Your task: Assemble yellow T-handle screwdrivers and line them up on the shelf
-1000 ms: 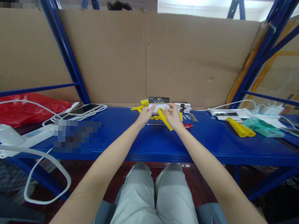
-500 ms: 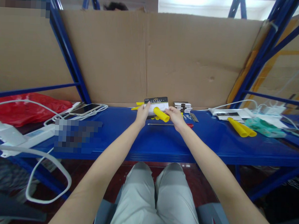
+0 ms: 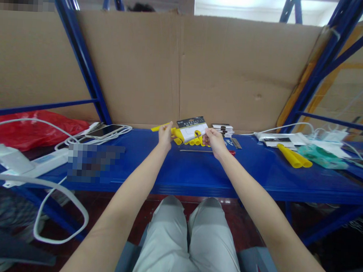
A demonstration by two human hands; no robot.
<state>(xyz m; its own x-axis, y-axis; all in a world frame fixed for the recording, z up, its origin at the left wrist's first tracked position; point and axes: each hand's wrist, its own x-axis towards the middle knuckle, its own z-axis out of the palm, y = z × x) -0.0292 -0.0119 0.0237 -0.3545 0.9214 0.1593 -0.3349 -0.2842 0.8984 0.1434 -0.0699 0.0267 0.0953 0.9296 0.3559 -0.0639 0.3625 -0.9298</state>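
Note:
My right hand (image 3: pixel 215 141) pinches the right edge of a white card with a black top band (image 3: pixel 191 128), which is tilted above the blue table. My left hand (image 3: pixel 165 136) is closed at the card's left, with a thin yellow strip (image 3: pixel 157 128) sticking out leftward from its fingers. Rolled yellow tubes (image 3: pixel 195 141) lie beneath and in front of the card; the card and my fingers partly hide them. A screwdriver with a red handle (image 3: pixel 231 153) lies in front, its shaft passing behind my right hand.
Right of my hands are a stack of folded cards (image 3: pixel 223 130) and a small metal piece (image 3: pixel 236 143). Farther right lie two yellow tubes (image 3: pixel 292 156) and a green packet (image 3: pixel 322 155). A red bag (image 3: pixel 35 130), phone (image 3: pixel 105 131) and white cables stand left. Cardboard (image 3: pixel 233 73) walls the back.
The yellow tube that stuck out in front of the card is gone from there. My left hand has let go of the card and moved left and slightly down. The card is now tilted.

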